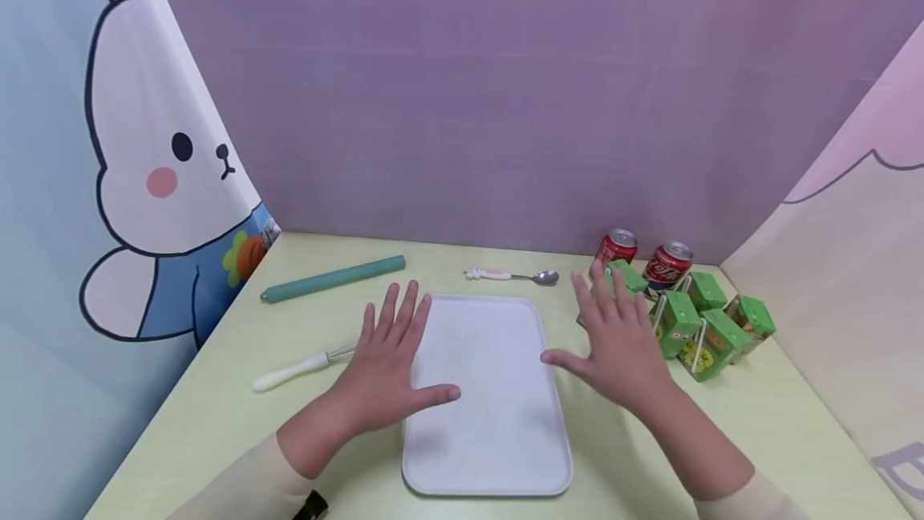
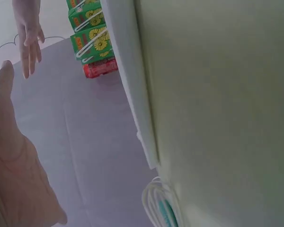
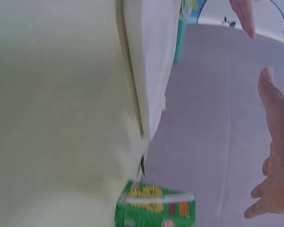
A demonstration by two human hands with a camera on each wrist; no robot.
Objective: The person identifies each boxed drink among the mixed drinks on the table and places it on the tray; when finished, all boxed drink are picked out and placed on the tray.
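Observation:
Both hands hover over the table with fingers spread and nothing held. In the head view my left hand [image 1: 386,367] overlaps the left edge of a white tray [image 1: 491,392], its thumb reaching over the tray. A whisk [image 1: 303,367] with a white handle lies just left of that hand, its wire end partly hidden behind the fingers. My right hand [image 1: 621,343] is off the tray's right edge, thumb toward it. Behind its fingers stand several green juice boxes [image 1: 678,319] with straws, some partly covered by the hand.
Two red soda cans [image 1: 667,263] stand behind the boxes at the back right. A spoon [image 1: 512,274] with a white and pink handle lies beyond the tray. At the back left rests a green rod [image 1: 335,278]. Curtains enclose the table's back and sides.

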